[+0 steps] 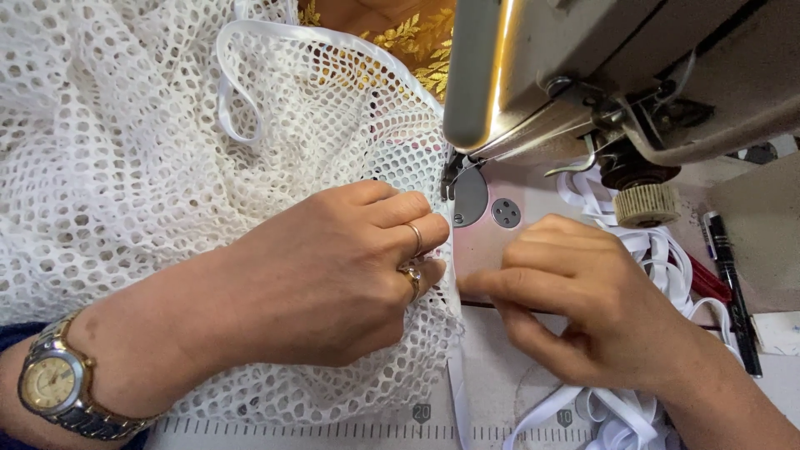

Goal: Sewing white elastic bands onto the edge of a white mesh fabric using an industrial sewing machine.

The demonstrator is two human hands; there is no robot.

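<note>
White mesh fabric [150,167] under left hand [333,275] (ribbon [617,408] beside right hand [600,308]).

Bright, even light fills the view. A warm glare streaks the sewing machine [492,75]. The near edges look slightly soft.

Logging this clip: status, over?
Left hand pressing white mesh fabric flat. Right hand pinching its edge by the sewing machine. White ribbon piled behind.

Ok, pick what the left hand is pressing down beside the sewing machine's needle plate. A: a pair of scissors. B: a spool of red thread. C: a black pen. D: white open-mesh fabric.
D: the left hand lies flat on the white open-mesh fabric, fingers bent at its edge by the needle plate.
</note>
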